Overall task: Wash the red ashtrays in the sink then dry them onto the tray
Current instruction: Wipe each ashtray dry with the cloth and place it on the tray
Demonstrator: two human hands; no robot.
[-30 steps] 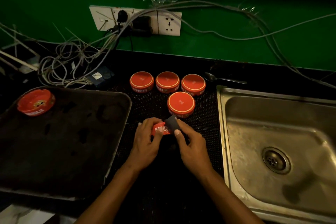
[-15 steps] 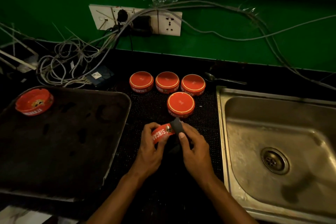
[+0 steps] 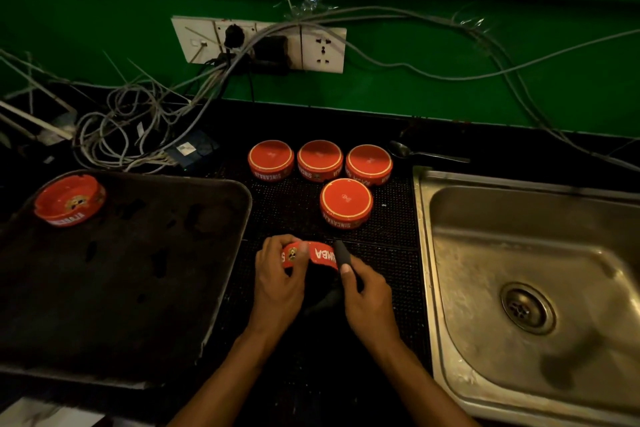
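- Held ashtray (image 3: 310,255) tipped on edge above the black mat (image 3: 388,246), just left of the sink (image 3: 519,288).
- Left hand (image 3: 277,284) curled round its left wall, thumb over the printed band.
- Right hand (image 3: 367,298) pinching a dark cloth (image 3: 341,251) against its right rim; drying, by the look of it.
- 4 ashtrays upside down on the mat beyond it: front one (image 3: 346,203), back row of 3 (image 3: 320,159), all left of the sink.
- 1 ashtray (image 3: 69,199) upright in the tray (image 3: 225,253), far corner, well left of the sink.
- Judged: 1 finished, 1 being dried, 4 left to dry and place.
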